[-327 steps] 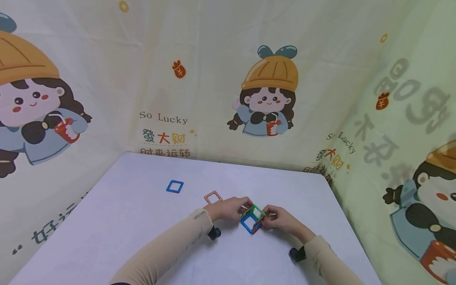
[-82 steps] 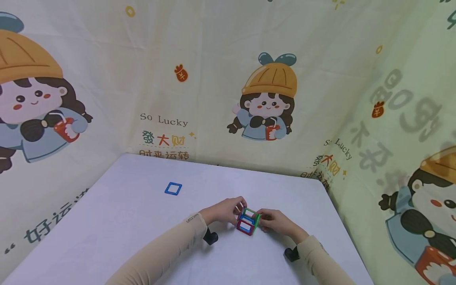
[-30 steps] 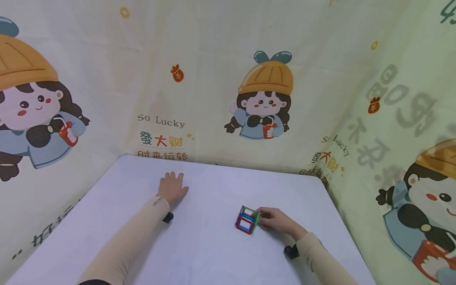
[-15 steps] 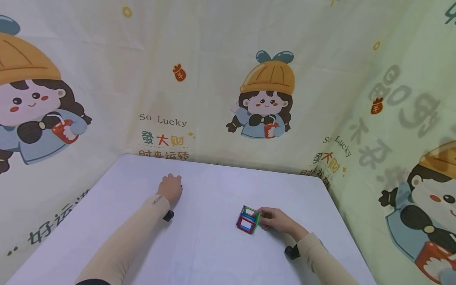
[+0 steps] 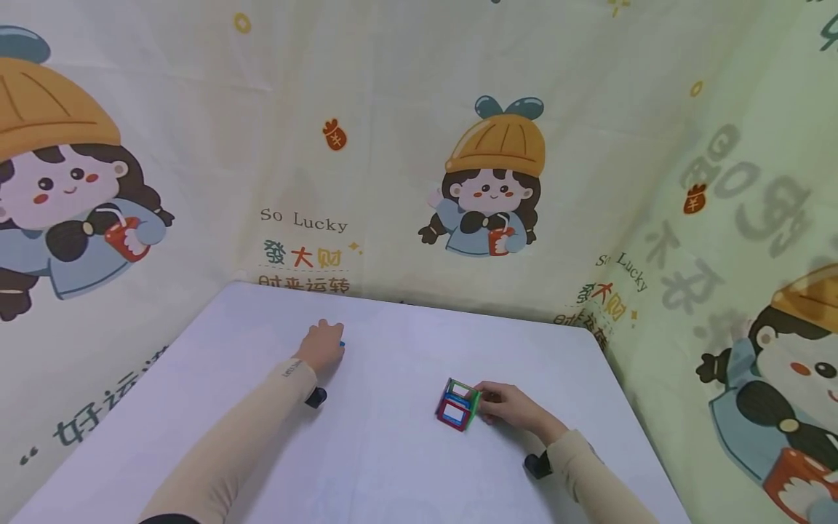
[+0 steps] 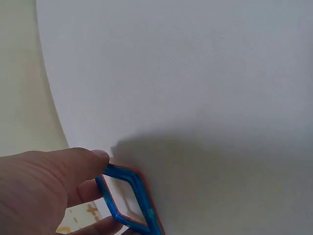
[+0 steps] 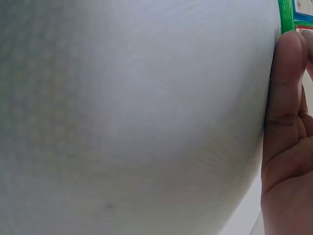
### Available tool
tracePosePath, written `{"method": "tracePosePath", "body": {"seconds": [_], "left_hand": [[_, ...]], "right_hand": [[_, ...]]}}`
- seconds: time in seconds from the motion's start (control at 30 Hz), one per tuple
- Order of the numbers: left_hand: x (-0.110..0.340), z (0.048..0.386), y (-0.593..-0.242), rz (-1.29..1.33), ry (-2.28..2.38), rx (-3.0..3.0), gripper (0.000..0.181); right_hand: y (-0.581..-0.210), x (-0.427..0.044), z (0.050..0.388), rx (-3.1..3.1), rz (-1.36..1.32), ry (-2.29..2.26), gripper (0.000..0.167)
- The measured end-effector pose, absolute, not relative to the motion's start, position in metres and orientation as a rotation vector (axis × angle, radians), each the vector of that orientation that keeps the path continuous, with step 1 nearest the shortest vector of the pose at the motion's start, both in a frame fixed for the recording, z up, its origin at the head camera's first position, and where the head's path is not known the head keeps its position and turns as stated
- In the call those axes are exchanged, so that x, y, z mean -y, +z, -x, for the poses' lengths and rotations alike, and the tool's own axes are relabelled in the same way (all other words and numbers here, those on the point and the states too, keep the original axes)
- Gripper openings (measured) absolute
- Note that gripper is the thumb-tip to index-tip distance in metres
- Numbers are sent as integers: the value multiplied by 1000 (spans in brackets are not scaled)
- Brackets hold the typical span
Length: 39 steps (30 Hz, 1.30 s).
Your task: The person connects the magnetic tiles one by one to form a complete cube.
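Observation:
In the head view my left hand (image 5: 321, 346) is at the far left of the table, with a bit of blue showing beside its fingers. Close up in the left wrist view, thumb and fingers pinch a blue square magnetic tile (image 6: 143, 198), an open frame tilted up from the white surface. Right of centre stands a small box of joined magnetic tiles (image 5: 458, 405), with red, green and blue frames. My right hand (image 5: 513, 406) holds its green right side. In the right wrist view, the thumb meets a green tile (image 7: 287, 17); most of the box is out of frame there.
A white table (image 5: 386, 466) lies beneath both hands. Printed cloth (image 5: 393, 182) hangs behind it and along both sides. Each wrist wears a small black device, one being the left wrist device (image 5: 316, 397).
My left hand left the tile box, reached to the far left over the blue tile, and its spread fingers have drawn in to pinch it. The right hand stays at the box. The orange tile no longer lies apart.

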<state>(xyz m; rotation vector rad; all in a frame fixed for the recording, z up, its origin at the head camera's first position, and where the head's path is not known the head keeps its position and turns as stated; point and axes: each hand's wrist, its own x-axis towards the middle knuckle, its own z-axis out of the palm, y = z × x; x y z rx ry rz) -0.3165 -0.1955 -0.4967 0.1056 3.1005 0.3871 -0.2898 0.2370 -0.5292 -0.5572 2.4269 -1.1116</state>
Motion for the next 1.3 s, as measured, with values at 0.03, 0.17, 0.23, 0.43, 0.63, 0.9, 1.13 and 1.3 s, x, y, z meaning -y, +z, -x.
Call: {"method": "tracePosePath", "body": {"seconds": [0.03, 0.17, 0.23, 0.43, 0.63, 0.9, 1.13, 1.3], "left_hand": [[193, 317, -495, -100, 413, -3089, 35], [180, 318, -490, -79, 509, -3039, 34], [173, 320, -487, -81, 546, -3014, 30], [149, 321, -472, -155, 619, -2984, 25], [129, 317, -458, -361, 657, -3022, 27], [103, 307, -442, -638, 798, -3006, 27], [87, 299, -435, -765, 958, -2937, 30], [79, 295, -438, -876, 1046, -2900, 31]], "right_hand": [[-529, -237, 290, -2425, 560, -1112, 24], [-528, -235, 289, -2422, 567, -1112, 24], [-528, -234, 289, -2421, 565, -1115, 24], [-526, -233, 289, -2415, 557, -1130, 25], [-525, -231, 290, -2401, 539, -1143, 25], [-522, -230, 291, -2416, 564, -1127, 24], [-524, -232, 292, -2419, 559, -1117, 24], [-526, -232, 294, -2423, 555, -1111, 25]]}}
